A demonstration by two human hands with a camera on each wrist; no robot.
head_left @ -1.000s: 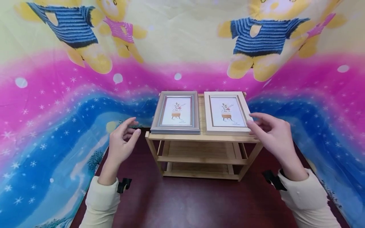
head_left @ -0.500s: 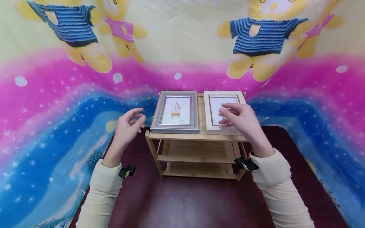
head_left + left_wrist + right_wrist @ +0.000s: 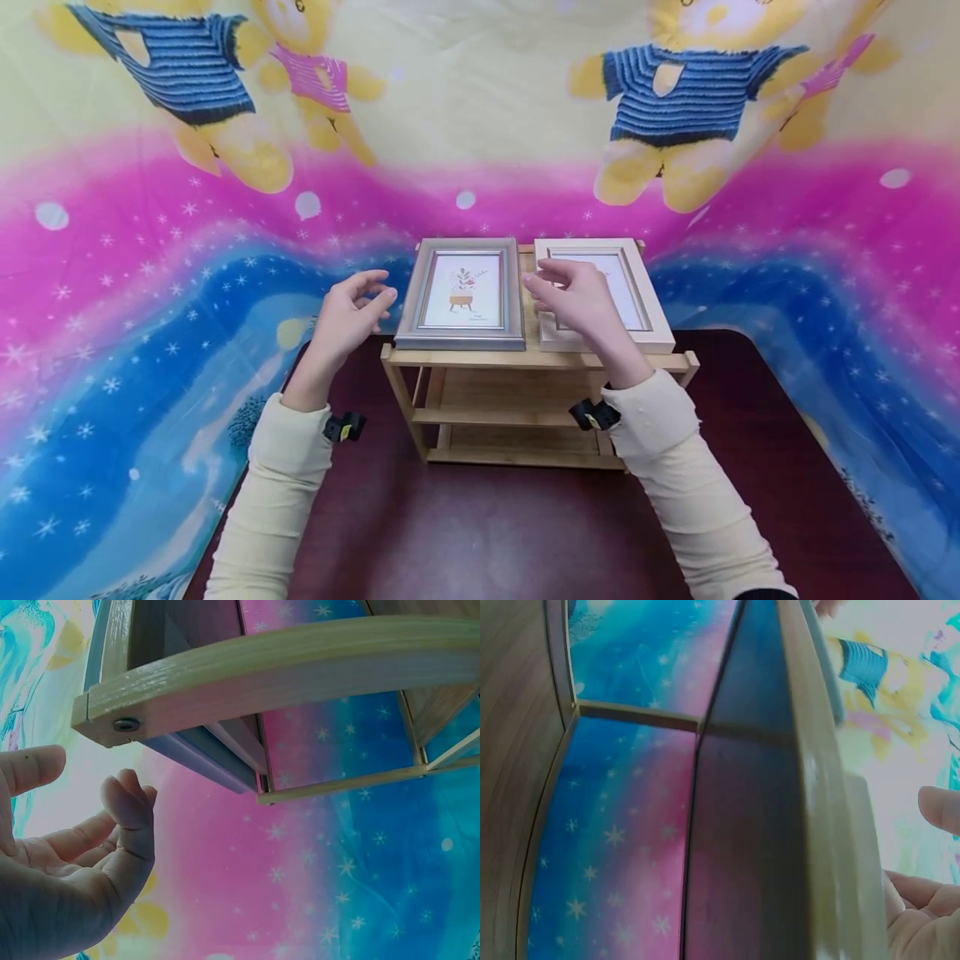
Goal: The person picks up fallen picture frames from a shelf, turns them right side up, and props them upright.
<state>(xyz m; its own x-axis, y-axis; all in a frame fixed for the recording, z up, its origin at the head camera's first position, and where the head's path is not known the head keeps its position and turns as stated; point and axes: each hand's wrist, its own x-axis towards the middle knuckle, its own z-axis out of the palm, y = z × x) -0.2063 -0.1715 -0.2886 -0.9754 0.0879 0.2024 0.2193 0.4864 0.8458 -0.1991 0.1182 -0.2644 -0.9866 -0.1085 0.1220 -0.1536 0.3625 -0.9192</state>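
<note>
A silver-grey picture frame (image 3: 407, 310) and a white picture frame (image 3: 654, 307) lie face up, side by side, on top of a wooden shelf rack (image 3: 480, 359). Each shows a print of a plant in a pot on legs. Left of the grey frame hovers my left hand (image 3: 347, 321), its loosely bent fingers close to that frame's edge and holding nothing. Over the white frame hangs my right hand (image 3: 576, 298), fingertips toward the gap between the frames; it covers part of the white frame's print. In the right wrist view, my right hand (image 3: 926, 915) is partly cut off.
Lower shelves (image 3: 517, 398) of the rack sit beneath the frames. The rack stands on a dark red tabletop (image 3: 480, 533). Behind and at the sides hangs a patterned cloth (image 3: 480, 125) with bears and snowflakes. Both wrists carry black straps.
My right hand has moved left from the white frame's right edge to above it, near the gap. My left hand has drifted right and up, closer to the grey frame. Both frames stay put.
</note>
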